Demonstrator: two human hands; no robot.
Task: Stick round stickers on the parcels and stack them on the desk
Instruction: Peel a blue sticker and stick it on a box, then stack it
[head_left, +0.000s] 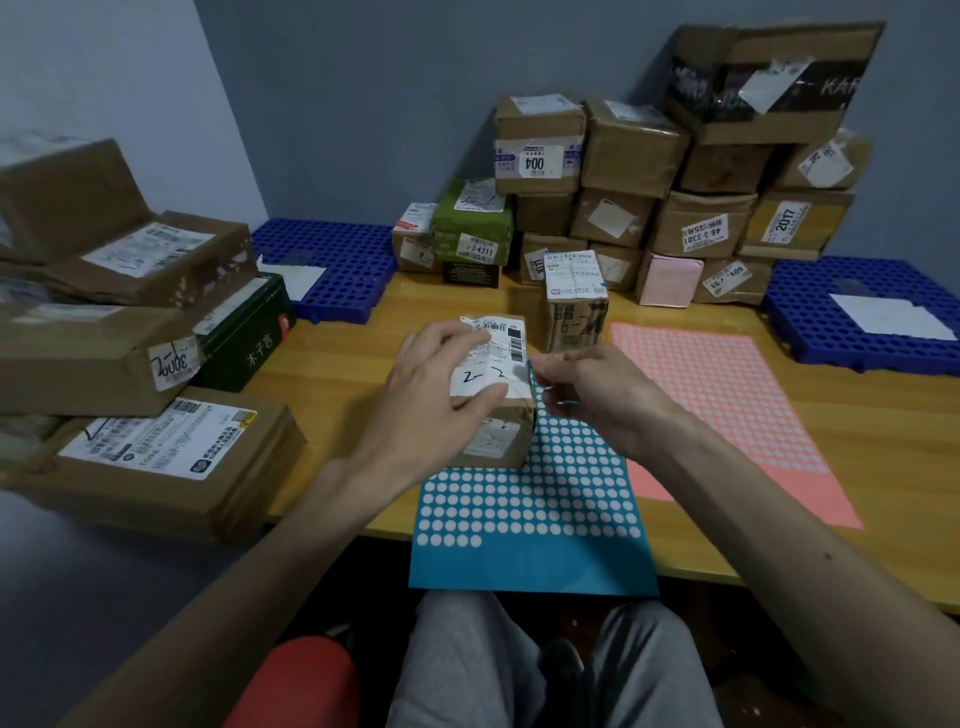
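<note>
Fingers (460, 332) of my left hand (436, 384) curl over the top of the small brown parcel (501, 441), thumb pressed on its white label (480, 376), so that hand grips the box. My right hand (587, 395) is just beside the parcel's right edge with its fingers (545, 366) drawn together. I cannot tell whether they pinch a sticker or nothing; it is too small to see.

The parcel lies on the worktop (332, 374), its near end resting on the blue sticker sheet (535, 499). A pink sticker sheet (727, 405) lies just to the right, and the stacked parcels (675, 208) stand at the back against the wall.

I judge the box light and fairly stiff: cardboard under glossy tape, which looks slick. I would hold it across its narrow sides near the corners, where the card resists squeezing, and not on the taped faces. The flat paper label looks like the best spot for a sticker. For stacking, a grip from above with thumb and fingers on opposite sides should do.
</note>
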